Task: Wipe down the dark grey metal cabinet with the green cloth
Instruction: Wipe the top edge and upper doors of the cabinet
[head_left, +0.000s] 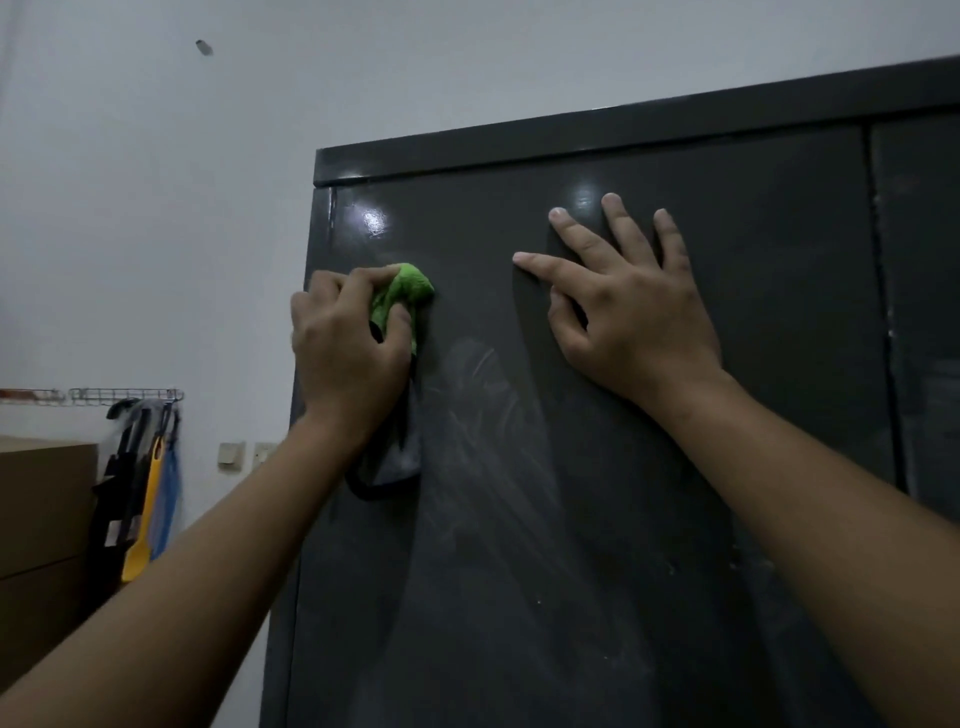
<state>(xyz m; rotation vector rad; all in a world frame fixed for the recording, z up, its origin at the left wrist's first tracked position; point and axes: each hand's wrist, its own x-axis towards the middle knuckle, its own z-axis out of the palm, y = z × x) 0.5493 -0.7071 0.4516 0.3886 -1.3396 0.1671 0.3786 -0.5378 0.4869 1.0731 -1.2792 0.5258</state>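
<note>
The dark grey metal cabinet fills the right and centre of the head view, its top edge slanting up to the right. My left hand grips the bunched green cloth and presses it against the upper left part of the cabinet door. A grey, dark-edged part of the cloth hangs below my wrist. My right hand lies flat on the door to the right, fingers spread, holding nothing. Pale wipe streaks show on the door between and below my hands.
A white wall stands to the left of the cabinet. Brown cardboard boxes sit at the far left. A wire rack on the wall carries hanging tools, among them a yellow one. A seam divides the cabinet doors at right.
</note>
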